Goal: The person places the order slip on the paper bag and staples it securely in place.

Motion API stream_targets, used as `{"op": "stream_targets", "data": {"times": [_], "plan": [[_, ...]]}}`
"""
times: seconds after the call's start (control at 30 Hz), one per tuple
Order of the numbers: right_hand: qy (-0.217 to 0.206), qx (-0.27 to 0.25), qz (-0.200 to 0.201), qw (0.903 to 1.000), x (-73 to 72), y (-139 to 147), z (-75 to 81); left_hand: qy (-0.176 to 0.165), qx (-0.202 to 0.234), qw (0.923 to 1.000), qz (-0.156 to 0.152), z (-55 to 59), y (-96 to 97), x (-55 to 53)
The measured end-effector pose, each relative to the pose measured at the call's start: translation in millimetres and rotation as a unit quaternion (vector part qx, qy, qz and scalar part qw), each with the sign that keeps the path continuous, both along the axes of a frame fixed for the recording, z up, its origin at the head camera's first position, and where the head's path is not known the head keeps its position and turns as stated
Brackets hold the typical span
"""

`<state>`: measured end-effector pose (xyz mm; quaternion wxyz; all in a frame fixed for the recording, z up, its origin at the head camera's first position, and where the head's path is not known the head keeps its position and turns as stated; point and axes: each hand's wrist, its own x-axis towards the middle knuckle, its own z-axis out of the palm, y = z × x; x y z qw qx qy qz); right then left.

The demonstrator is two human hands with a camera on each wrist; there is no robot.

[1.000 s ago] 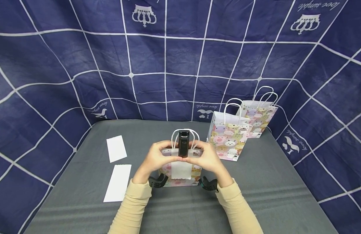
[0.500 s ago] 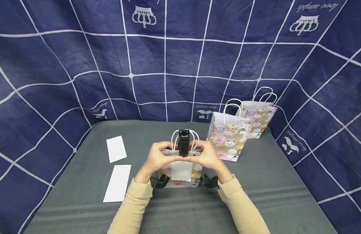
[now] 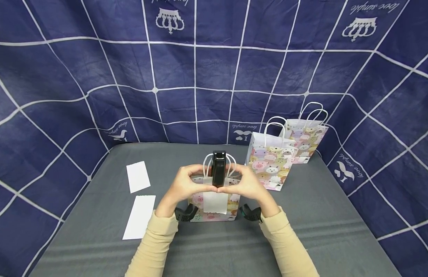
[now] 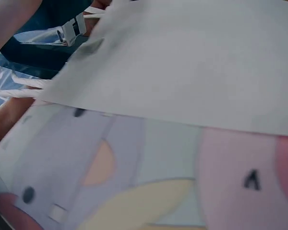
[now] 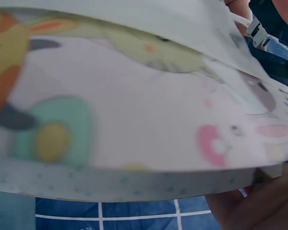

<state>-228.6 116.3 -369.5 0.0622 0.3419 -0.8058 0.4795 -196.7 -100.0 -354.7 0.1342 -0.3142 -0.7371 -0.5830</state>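
A paper gift bag point(image 3: 196, 200) printed with cartoon animals stands at the middle of the table, its white twisted handles up. White paper point(image 3: 215, 203) lies flat over the upper part of its front. At the bag's top edge a black stapler point(image 3: 219, 167) points toward me, pinched from the left by my left hand point(image 3: 186, 182) and from the right by my right hand point(image 3: 246, 184). The thumbs meet below it; the other fingertips are hidden behind it. Close up, the left wrist view has the stapler's metal nose point(image 4: 73, 31) by the paper's edge.
Two more animal-print bags, a nearer one point(image 3: 271, 165) and a farther one point(image 3: 307, 140), stand at the back right. On the left lie two white paper pieces, one small point(image 3: 138, 177) and one longer point(image 3: 139, 217). Blue checked cloth point(image 3: 214, 69) hangs around the grey table point(image 3: 304, 238).
The stapler's top end rises slightly in the view and the thumbs sit a touch lower. Both hands keep their hold, and the bags and loose papers stay in place.
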Motion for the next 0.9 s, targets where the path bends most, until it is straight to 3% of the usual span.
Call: {"op": "stream_targets", "data": {"times": [0.27,0.5,0.7,0.9], "plan": [[-0.022,-0.013,-0.002,0.9997,2.2,-1.7,16.4,0.016,0.003,0.9999,-0.002,13.8,1.1,-1.1],[0.012,-0.026,0.004,0.9996,19.5,-6.8,53.5,0.043,0.009,0.9991,0.0,24.4,2.7,-4.8],[0.021,-0.067,0.024,0.9972,21.3,-6.1,58.8,0.053,0.012,0.9985,0.0,29.3,3.7,-6.6],[0.046,-0.067,0.041,0.9959,19.3,-5.2,56.7,0.04,0.006,0.9991,0.008,31.6,4.5,-5.7]]}}
